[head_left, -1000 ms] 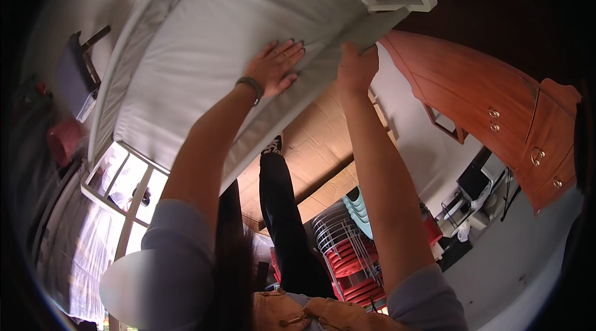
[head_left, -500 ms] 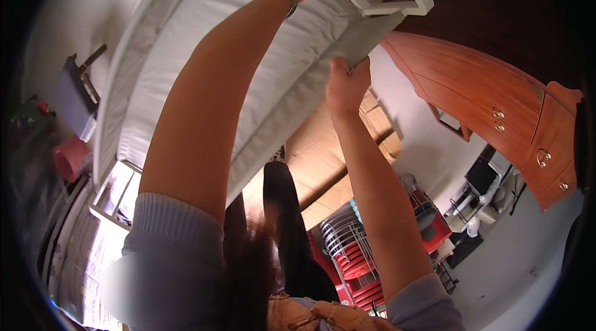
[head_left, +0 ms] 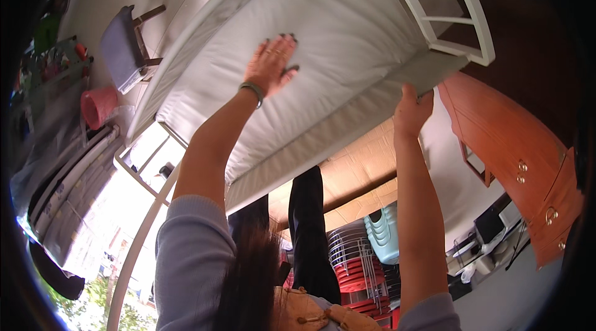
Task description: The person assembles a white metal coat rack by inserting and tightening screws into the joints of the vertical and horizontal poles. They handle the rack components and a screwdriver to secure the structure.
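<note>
A bed-like frame with a pale grey, wrinkled padded sheet stretches across the upper middle. At its far right end stands a white barred rail; another white barred rail is at its near left end. My left hand, a dark bangle at its wrist, lies flat on the sheet with fingers spread. My right hand is closed round the grey fabric-covered side edge near the right-hand rail. Its thumb shows on top; its other fingers are partly hidden.
Below the edge lie flat cardboard sheets. Stacked red stools and light blue plastic stools stand nearer me. An orange-brown wooden cabinet is at right. A chair and a pink bin are at left.
My left hand has come back from beside the far rail to the middle of the sheet. My right hand still grips the side edge, while the whole view has shifted.
</note>
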Demonstrator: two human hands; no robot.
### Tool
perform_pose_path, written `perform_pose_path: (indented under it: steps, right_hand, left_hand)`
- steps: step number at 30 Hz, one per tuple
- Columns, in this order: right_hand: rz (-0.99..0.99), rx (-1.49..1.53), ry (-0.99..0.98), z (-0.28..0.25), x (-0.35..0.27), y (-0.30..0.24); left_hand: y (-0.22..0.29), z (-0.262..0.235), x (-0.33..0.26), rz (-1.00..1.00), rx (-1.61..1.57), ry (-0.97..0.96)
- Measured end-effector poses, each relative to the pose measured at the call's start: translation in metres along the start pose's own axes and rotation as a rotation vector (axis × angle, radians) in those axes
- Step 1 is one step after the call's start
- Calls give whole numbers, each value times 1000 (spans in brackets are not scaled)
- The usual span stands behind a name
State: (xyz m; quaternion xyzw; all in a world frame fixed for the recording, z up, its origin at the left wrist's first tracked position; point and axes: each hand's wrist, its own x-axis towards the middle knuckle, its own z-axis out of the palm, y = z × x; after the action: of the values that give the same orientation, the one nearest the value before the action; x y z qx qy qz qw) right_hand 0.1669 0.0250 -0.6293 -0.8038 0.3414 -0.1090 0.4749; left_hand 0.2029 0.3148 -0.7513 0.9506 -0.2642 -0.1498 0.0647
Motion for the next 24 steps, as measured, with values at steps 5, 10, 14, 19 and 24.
perform_pose_path:
  steps: [5, 10, 14, 19, 24]
  right_hand:
    - [37, 73, -2, 1, 0, -1]
    - [-74, -151, -17, -1, 11, 10]
    - [90, -653, -125, -4, 27, -30]
    - [43, -887, -582, -55, 23, -40]
    - [-74, -739, -830, -123, -187, -53]
  left_hand:
    - [-49, 2, -13, -387, 130, 188]
    - [-54, -5, -8, -397, 124, 201]
    - [-5, -40, -17, -546, -111, -278]
    - [119, -104, -129, -584, -906, -114]
    - [173, -199, -348, -629, -950, -95]
